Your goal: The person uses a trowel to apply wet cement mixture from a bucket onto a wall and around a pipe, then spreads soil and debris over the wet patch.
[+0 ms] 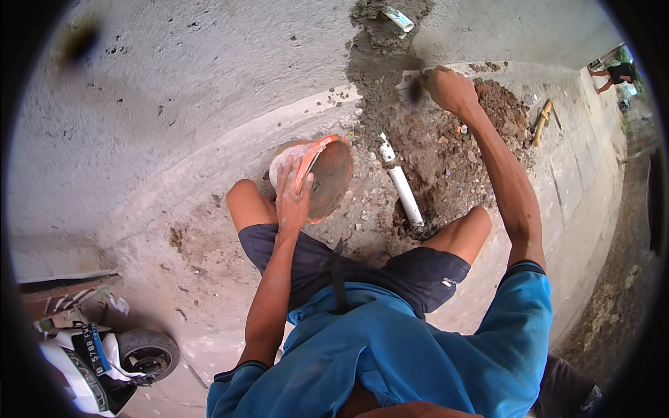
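Observation:
My left hand (pixel 291 198) grips the rim of an orange bucket (pixel 325 143), tilted and crusted pale outside, with grey residue on its inner wall. My right hand (pixel 451 92) is closed at the wall's foot around what looks like a trowel (pixel 403 63), its mortar-smeared blade pointing left and partly blurred. The blade lies against a strip of wet grey mortar (pixel 373 70) running up the wall. A short white pipe end (pixel 398 19) sticks out of that mortar higher up. Below, a longer white pipe (pixel 402 183) slants through the dug soil between my knees.
Loose brown soil (pixel 503 115) is heaped right of the mortar, with a yellowish wooden-looking handle (pixel 542 124) beside it. A white motorcycle (pixel 90 366) stands at lower left. Another person (pixel 619 74) is far off at the right. The grey wall (pixel 209 63) rises ahead.

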The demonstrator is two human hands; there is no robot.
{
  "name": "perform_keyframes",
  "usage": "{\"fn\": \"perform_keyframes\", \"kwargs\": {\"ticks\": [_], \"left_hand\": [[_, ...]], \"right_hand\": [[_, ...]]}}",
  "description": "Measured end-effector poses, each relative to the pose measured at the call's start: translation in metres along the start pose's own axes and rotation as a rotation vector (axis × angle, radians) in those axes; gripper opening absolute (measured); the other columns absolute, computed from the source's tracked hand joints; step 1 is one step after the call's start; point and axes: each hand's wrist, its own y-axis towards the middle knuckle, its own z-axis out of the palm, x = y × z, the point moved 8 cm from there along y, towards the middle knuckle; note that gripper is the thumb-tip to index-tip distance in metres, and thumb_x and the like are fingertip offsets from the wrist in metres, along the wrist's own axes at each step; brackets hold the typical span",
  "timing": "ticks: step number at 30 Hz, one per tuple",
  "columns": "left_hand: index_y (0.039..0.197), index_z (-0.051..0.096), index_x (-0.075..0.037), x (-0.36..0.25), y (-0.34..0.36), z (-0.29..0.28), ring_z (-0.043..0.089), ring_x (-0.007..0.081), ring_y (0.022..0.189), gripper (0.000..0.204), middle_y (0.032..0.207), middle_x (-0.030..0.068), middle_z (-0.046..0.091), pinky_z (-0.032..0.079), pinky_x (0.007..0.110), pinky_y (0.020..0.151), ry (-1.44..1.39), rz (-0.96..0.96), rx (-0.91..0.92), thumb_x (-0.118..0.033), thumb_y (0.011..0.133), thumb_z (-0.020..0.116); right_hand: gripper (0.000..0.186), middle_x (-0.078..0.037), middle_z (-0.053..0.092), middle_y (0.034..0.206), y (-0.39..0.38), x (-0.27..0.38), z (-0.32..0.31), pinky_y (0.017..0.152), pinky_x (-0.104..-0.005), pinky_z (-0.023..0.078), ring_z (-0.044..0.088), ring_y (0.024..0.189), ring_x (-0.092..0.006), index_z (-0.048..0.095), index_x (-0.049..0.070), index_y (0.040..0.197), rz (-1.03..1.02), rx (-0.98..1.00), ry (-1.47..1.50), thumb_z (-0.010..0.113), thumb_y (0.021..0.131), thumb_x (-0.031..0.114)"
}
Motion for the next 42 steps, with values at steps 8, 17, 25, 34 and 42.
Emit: {"fn": "perform_keyframes", "kwargs": {"ticks": [8, 17, 25, 34, 42], "left_hand": [[0.151, 0.047, -0.01, 0.003, -0.003, -0.004, 0.025, 0.037, 0.152, 0.056, 0.161, 0.0121, 0.037, 0.024, 0.046, 0.123, 0.043, 0.014, -0.01, -0.041, 0.104, 0.053], [0.15, 0.048, -0.01, 0.002, 0.001, -0.004, 0.025, 0.0395, 0.151, 0.056, 0.161, 0.0132, 0.037, 0.026, 0.047, 0.122, 0.026, -0.007, -0.003, -0.038, 0.103, 0.056], [0.151, 0.048, -0.01, 0.008, 0.001, -0.013, 0.025, 0.0379, 0.152, 0.057, 0.161, 0.0115, 0.037, 0.026, 0.047, 0.123, -0.013, -0.034, -0.014, -0.041, 0.103, 0.055], [0.149, 0.05, -0.01, -0.006, 0.004, 0.009, 0.027, 0.0406, 0.15, 0.056, 0.16, 0.0123, 0.039, 0.026, 0.048, 0.122, 0.087, 0.041, 0.036, -0.039, 0.102, 0.057], [0.151, 0.047, -0.009, -0.001, 0.002, -0.002, 0.026, 0.0367, 0.152, 0.056, 0.16, 0.0139, 0.039, 0.025, 0.047, 0.123, 0.048, 0.028, 0.028, -0.04, 0.104, 0.053]], "right_hand": [[0.032, -0.02, 0.072, 0.104, 0.003, -0.009, -0.047, 0.084, -0.0528, 0.055, 0.07, 0.096, -0.043, 0.071, 0.008, 0.109, 0.026, -0.156, 0.084, 0.059, 0.096, 0.035], [0.05, -0.022, 0.071, 0.12, -0.005, -0.064, -0.034, 0.096, -0.0429, 0.053, 0.069, 0.111, -0.0328, 0.068, 0.0, 0.127, 0.095, -0.108, 0.468, 0.068, 0.096, 0.04], [0.038, -0.01, 0.071, 0.082, -0.048, -0.062, -0.03, 0.07, -0.0376, 0.049, 0.062, 0.073, -0.0206, 0.074, 0.005, 0.116, 0.158, -0.246, 0.588, 0.07, 0.095, 0.037], [0.042, -0.019, 0.074, 0.105, 0.004, -0.038, -0.025, 0.084, -0.0476, 0.055, 0.072, 0.098, -0.0362, 0.072, 0.011, 0.119, 0.066, -0.224, 0.306, 0.067, 0.093, 0.044], [0.045, -0.014, 0.074, 0.097, -0.038, -0.052, -0.027, 0.076, -0.0414, 0.054, 0.07, 0.081, -0.0276, 0.07, 0.009, 0.124, 0.164, -0.311, 0.485, 0.066, 0.095, 0.044]]}}
